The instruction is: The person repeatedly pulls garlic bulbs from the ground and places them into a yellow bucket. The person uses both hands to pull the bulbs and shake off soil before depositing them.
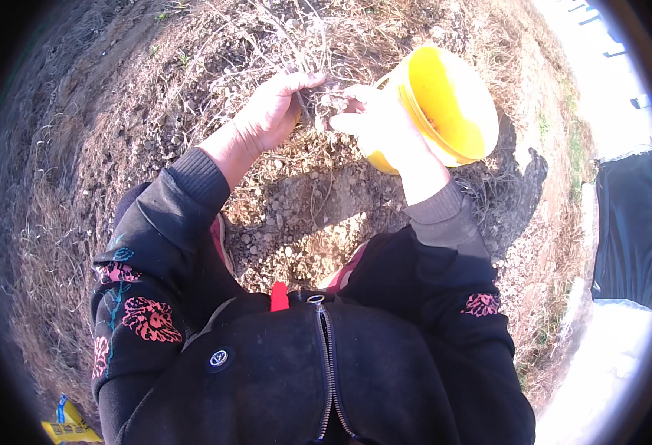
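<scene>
A bundle of dry plant stems rises from my left hand, whose thumb and fingers close round its lower end. At that end is a tangle of roots with small roundish lumps, which look like peanut pods. My right hand has its thumb and fingertips at these lumps; bright glare washes out its back, and I cannot tell whether it grips one. Beside and partly behind my right hand, a yellow plastic bucket lies tilted, its mouth facing right, with a few small specks inside.
Stony soil with dry grass and plant litter surrounds my feet. A yellow and blue plastic packet lies at the lower left. Along the right edge are a dark sheet and overexposed white material. The bucket's shadow falls to its right.
</scene>
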Demonstrator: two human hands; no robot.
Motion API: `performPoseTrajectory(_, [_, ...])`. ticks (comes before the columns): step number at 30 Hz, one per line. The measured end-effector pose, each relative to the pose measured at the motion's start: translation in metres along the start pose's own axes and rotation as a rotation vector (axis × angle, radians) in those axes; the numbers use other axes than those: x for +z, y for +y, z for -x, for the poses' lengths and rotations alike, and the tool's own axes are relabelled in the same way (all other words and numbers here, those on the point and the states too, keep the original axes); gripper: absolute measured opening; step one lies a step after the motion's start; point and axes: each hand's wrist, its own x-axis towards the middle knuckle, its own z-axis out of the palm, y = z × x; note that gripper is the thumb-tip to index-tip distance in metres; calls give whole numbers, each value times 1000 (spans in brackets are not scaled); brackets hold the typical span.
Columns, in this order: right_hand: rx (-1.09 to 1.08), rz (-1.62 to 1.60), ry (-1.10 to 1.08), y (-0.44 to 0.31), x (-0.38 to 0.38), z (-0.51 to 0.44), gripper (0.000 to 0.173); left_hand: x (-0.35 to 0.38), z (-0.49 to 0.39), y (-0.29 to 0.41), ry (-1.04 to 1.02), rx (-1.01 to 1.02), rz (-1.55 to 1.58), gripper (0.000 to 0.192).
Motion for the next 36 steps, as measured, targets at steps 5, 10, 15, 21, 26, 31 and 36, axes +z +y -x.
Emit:
performPoseTrajectory(5, [-133, 101, 29, 6, 2, -5, 28, 0, 0, -1, -19, 84, -62, 18])
performPoseTrajectory(10, [14, -333, 18, 13, 0, -9, 15, 3, 1, -2, 33, 49, -41, 20])
performPoseTrajectory(15, [62, -379, 31, 14, -13, -10, 20, -1, -3, -4, 23, -105, 17, 22])
performPoseTrajectory(21, [300, -562, -11, 19, -6, -12, 15, -1, -6, -17, 117, -77, 10, 17])
performPoseTrajectory(26, [256, -224, -125, 18, -7, -13, 18, 9, -2, -23, 105, -80, -95, 30])
performPoseTrajectory(31, [241, -191, -137, 20, -10, -17, 18, 8, -1, -22, 100, -92, -80, 50])
performPoseTrajectory(36, [17, 287, -38, 29, -4, -19, 18, 6, 2, -22, 71, -116, -99, 71])
